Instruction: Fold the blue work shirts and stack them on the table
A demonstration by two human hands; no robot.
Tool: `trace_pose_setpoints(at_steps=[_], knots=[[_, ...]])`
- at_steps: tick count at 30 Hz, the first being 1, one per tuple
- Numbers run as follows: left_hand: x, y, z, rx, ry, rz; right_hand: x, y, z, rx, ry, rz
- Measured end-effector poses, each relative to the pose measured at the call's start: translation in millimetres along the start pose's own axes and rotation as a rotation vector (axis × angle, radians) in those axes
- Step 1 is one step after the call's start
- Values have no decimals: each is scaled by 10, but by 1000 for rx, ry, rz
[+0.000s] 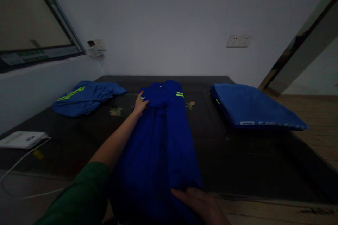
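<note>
A dark blue garment (158, 137) with yellow-green stripes lies lengthwise on the dark table (216, 161), its near end reaching the front edge. My left hand (140, 105) rests on the garment's far left part beside a stripe, thumb and fingers apart. Near the bottom of the view, my right hand (200, 204) touches the garment's near right edge. Its index finger is stretched over the cloth, and the other fingers are partly hidden in shadow.
A crumpled blue garment (87, 98) lies at the back left. On the right is a folded blue stack (256, 107). A white device (23, 139) with a cable sits at the left edge. Behind the table stands a wall (169, 24) with sockets (238, 41).
</note>
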State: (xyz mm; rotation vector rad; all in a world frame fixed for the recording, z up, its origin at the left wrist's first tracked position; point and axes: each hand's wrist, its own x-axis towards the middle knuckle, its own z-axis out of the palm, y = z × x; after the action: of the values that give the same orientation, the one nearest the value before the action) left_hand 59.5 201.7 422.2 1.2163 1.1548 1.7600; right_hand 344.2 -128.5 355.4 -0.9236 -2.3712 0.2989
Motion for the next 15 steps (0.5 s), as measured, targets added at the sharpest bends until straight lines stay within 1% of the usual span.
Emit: trace_pose_setpoints(at_steps=[2,3,5,7,8,9,10,11,13,15], knots=[[0,-56,-38,25,-55,-30,41,-78,-78,0,64,-10],[22,-39,-34,27,-75,-39,45,-116,-120,-13,122,-11],[101,72,-13,19,-96,-24,25,-185,-204,-67,274,-2],[198,236,-9,6,-94,38,-8,-240,-262,-146,418,8],[241,313,-26,1,-84,77,-21,-258,-268,-185,458,5],[275,371,-58,-10,-70,113,-26,-269,-252,-217,462,-9],[296,403,-106,8,-50,156,-20,-270,-211,-238,418,-30],[301,404,-168,57,-27,199,-2,-262,-144,-247,326,-54],[266,310,-319,210,13,267,70,-225,52,-249,33,-69],[182,127,-474,368,28,295,166,-178,275,-272,-264,-7]])
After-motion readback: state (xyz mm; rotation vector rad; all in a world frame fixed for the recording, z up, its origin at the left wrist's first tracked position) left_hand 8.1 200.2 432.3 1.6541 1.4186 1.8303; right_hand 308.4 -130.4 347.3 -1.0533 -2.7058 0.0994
